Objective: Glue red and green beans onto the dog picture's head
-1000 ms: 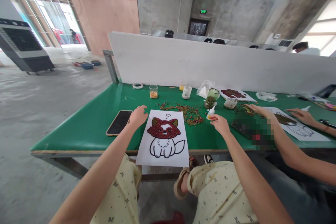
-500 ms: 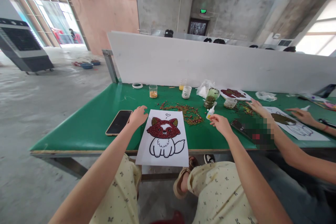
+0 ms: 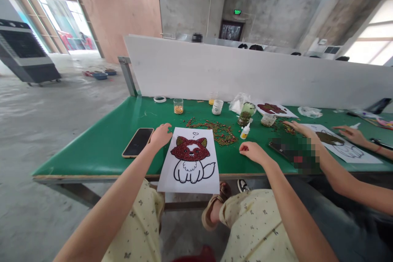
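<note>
A white sheet with an outlined cartoon fox lies in front of me, its lower end past the table edge. Dark red beans fill the fox's head and green ones its ears; body and tail are bare white. My left hand rests by the sheet's upper left edge, fingers loosely bent and apart, holding nothing. A phone lies beside that wrist. To the sheet's right, my right hand is over the table with fingers curled together and nothing visible in them. Just beyond it stands a small white glue bottle, apart from the fingers.
Loose mixed beans are scattered behind the sheet. Farther back stand a cup of corn kernels, a white cup and a green-tinted jar. At right, a co-worker's hand is near another drawing. A white board borders the table.
My right hand has let go of the glue bottle and drawn back toward me; the bottle stays upright. My left hand has hardly moved. The neighbour's near hand has shifted slightly left.
</note>
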The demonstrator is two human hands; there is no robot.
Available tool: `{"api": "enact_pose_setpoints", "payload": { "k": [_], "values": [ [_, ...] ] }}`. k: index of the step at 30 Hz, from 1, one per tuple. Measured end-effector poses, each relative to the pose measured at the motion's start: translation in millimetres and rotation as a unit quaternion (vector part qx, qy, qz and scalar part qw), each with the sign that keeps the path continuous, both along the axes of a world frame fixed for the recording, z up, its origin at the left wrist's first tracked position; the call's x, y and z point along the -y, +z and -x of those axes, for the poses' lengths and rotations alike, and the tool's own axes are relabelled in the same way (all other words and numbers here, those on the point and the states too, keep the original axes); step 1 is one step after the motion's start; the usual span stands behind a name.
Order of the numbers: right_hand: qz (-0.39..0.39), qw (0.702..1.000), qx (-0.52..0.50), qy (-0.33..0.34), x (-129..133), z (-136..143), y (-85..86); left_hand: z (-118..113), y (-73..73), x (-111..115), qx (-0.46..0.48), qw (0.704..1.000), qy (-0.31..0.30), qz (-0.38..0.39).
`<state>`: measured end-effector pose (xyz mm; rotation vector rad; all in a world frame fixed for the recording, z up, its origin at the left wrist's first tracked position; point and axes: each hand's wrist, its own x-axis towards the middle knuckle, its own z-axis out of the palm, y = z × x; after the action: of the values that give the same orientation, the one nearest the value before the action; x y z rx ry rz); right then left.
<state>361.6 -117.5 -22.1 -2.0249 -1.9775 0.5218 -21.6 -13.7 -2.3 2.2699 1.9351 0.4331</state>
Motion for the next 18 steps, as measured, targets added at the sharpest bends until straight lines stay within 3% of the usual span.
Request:
{"api": "enact_pose_setpoints", "payload": {
  "k": [6, 13, 18],
  "values": [
    [0.023, 0.999, 0.015, -0.036, 0.2, 1.9, 0.4, -2.1, 0.0, 0.6, -0.010, 1.000, -0.006, 0.003],
    [0.016, 1.000, 0.005, -0.023, 0.9, 2.6, 4.0, -3.1, 0.9, 2.3, -0.011, 1.000, -0.009, 0.011],
    [-0.067, 0.997, -0.010, -0.036, 3.8, -4.4, 6.6, -2.8, 1.0, 1.5, -0.013, 1.000, -0.013, 0.012]
  ]
}}
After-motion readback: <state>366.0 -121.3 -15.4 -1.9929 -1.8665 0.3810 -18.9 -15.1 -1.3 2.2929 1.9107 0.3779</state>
